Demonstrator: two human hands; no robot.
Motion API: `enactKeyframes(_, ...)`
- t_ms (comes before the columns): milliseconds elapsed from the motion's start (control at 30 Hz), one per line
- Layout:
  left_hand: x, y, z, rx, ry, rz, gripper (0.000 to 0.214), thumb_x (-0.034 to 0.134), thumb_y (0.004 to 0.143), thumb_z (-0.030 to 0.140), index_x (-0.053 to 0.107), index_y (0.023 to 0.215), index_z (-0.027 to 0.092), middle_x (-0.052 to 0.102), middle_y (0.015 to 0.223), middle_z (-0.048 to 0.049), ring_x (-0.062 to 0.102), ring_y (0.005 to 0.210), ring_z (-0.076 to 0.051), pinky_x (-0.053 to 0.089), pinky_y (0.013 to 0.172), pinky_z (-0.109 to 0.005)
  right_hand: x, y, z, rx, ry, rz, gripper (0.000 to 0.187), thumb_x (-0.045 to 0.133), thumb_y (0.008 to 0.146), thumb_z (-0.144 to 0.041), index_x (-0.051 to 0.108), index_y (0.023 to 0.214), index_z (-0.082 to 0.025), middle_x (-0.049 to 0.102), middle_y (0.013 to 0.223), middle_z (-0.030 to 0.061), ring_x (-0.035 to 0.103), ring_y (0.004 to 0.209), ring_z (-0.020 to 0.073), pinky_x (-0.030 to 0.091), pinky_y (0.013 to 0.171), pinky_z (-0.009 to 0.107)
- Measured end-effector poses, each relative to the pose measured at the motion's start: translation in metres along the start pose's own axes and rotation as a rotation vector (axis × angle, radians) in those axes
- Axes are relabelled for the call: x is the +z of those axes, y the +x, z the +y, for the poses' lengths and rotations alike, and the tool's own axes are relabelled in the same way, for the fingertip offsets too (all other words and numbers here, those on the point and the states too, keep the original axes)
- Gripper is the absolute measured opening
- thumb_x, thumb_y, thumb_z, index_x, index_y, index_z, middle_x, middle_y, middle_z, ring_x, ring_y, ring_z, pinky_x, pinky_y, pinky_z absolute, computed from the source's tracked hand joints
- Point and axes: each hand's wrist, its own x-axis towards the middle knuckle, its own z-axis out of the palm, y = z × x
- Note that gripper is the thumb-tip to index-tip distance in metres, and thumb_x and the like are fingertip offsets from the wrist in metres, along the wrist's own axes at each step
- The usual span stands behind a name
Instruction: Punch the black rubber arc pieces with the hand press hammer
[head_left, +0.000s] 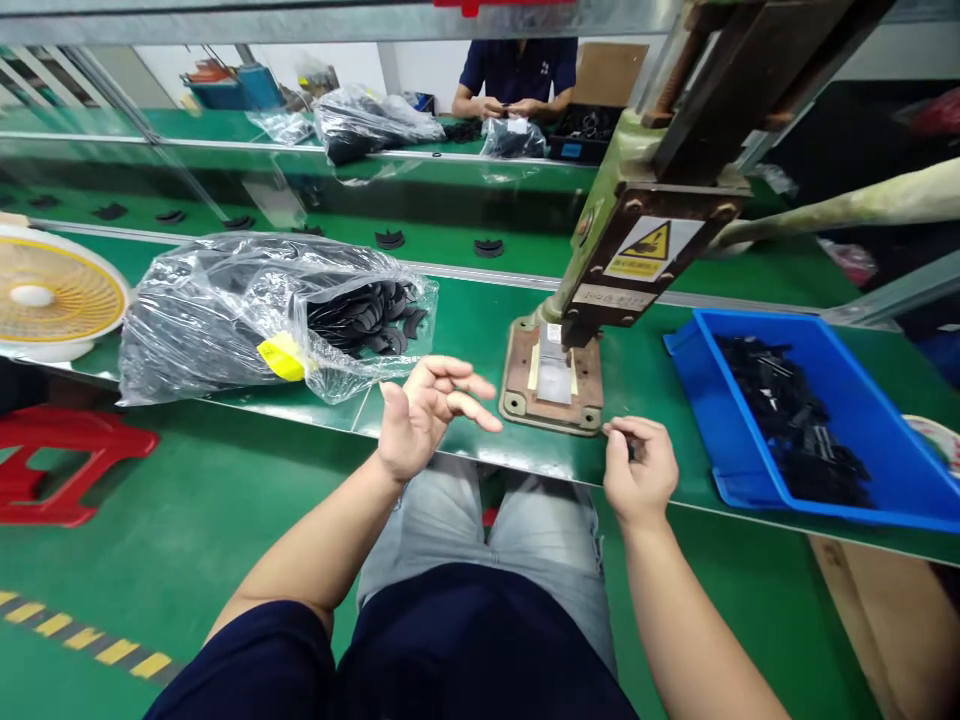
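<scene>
My left hand (424,410) hovers over the near edge of the green bench, fingers spread and curled, holding nothing. It is just right of a clear plastic bag (247,315) stuffed with black curved parts. My right hand (637,465) is closed in a pinch on a small dark piece that I cannot make out, at the bench edge in front of the press. The press base plate (553,380) sits between my hands, with a pale block on it under the green press head (645,230).
A blue bin (862,480) of black parts stands at the right. A white and yellow fan (52,295) lies at the left, a red stool (60,460) below it. Loose black pieces ride the conveyor (450,225). A person in dark blue works across the line.
</scene>
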Motion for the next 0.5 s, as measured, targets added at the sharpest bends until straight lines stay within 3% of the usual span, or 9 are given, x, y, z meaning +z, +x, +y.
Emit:
enactKeyframes(100, -0.003, -0.006, -0.004, -0.024, -0.011, 0.0, 0.083, 0.039, 0.087, 0.099, 0.065, 0.097, 0.021, 0.064, 0.075, -0.0008, 0.081, 0.08, -0.031, 0.064, 0.085, -0.052, -0.006, -0.001, -0.007, -0.009, 0.023, -0.008, 0.017, 0.064, 0.097, -0.03, 0.068, 0.111, -0.021, 0.07, 0.108, 0.0087, 0.07, 0.101, 0.0209, 0.061, 0.089, 0.042)
enactKeyframes(233, -0.021, -0.021, -0.008, -0.053, 0.091, 0.001, 0.084, 0.043, 0.084, 0.101, 0.067, 0.081, 0.02, 0.054, 0.062, -0.0001, 0.077, 0.082, -0.031, 0.061, 0.095, -0.057, -0.035, -0.008, -0.024, -0.023, -0.054, -0.033, 0.014, 0.06, 0.1, -0.032, 0.067, 0.109, -0.024, 0.071, 0.106, 0.0079, 0.071, 0.103, 0.02, 0.062, 0.092, 0.042)
enactKeyframes(367, -0.063, -0.019, -0.03, -0.094, 0.241, 0.029, 0.085, 0.041, 0.084, 0.102, 0.071, 0.073, 0.023, 0.051, 0.054, -0.0005, 0.071, 0.079, -0.03, 0.056, 0.106, -0.06, -0.087, 0.009, -0.037, 0.003, -0.243, -0.057, 0.019, 0.055, 0.102, -0.039, 0.068, 0.104, -0.025, 0.074, 0.105, 0.0068, 0.072, 0.103, 0.0192, 0.063, 0.095, 0.041)
enactKeyframes(500, -0.091, -0.006, -0.056, -0.213, 0.333, 0.157, 0.073, 0.04, 0.095, 0.089, 0.07, 0.066, 0.028, 0.049, 0.049, 0.0008, 0.073, 0.077, -0.03, 0.061, 0.098, -0.059, -0.155, 0.062, -0.028, 0.117, -0.481, -0.088, 0.026, 0.053, 0.102, -0.041, 0.07, 0.109, -0.022, 0.075, 0.113, 0.0085, 0.071, 0.107, 0.019, 0.06, 0.101, 0.039)
